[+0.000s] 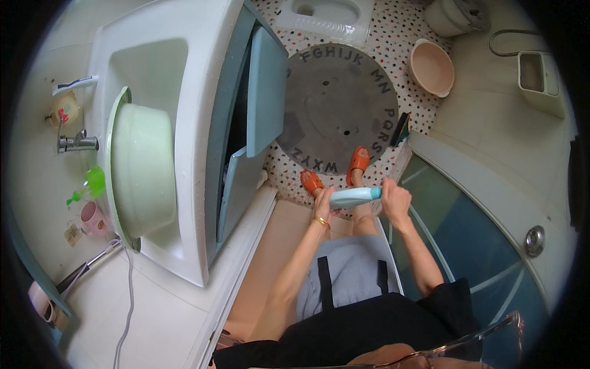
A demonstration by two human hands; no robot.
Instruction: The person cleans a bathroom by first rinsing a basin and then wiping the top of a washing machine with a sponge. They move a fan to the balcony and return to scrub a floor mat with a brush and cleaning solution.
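Observation:
My left hand (324,206) holds the body of a light blue plastic bottle (352,198) by its base end, and a gold bracelet circles that wrist. At the bottle's other end, the fingers of my right hand (396,201) are closed on its teal cap (376,193). The bottle lies sideways between both hands, above my legs and orange slippers (360,159). Whether the cap is loose cannot be told.
Left, a pale green basin (145,170) leans tilted in a white sink (193,92), above blue cabinet doors (267,92) standing ajar. A round grey mat (336,106), a pink basin (432,68) and a squat toilet (329,18) are on the floor. A glass door (461,226) stands right.

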